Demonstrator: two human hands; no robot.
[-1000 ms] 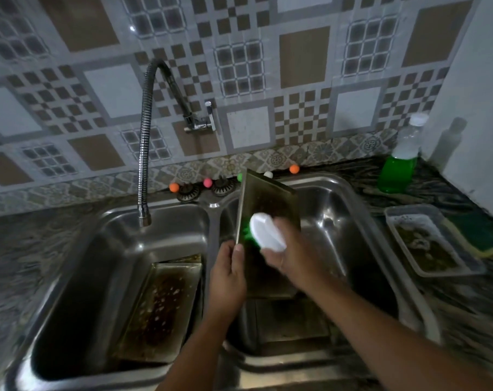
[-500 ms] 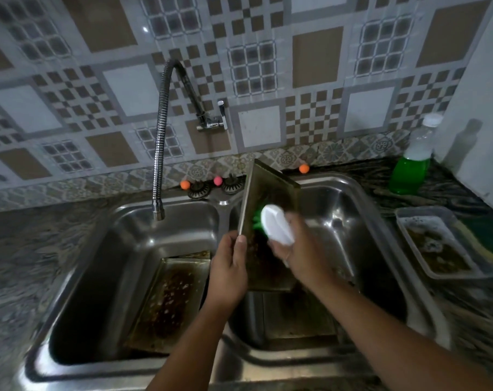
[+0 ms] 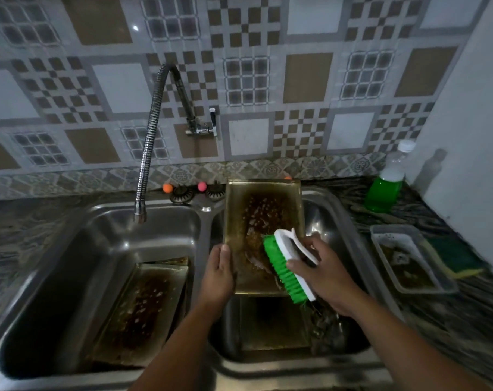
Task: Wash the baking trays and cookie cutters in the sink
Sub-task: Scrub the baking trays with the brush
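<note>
Greasy rectangular metal baking tray upright over right sink basin; left hand grips its left edge. Right hand grips white-backed green-bristled scrub brush against tray's near right edge.

Right basin crowded: upright tray held over it, both hands on it, another tray flat on the bottom. Left basin open up top, tray on floor, faucet hanging over its back. Right counter: bottle, container, sponge.

greasy tray | upright, right basin || second tray | left basin
</note>
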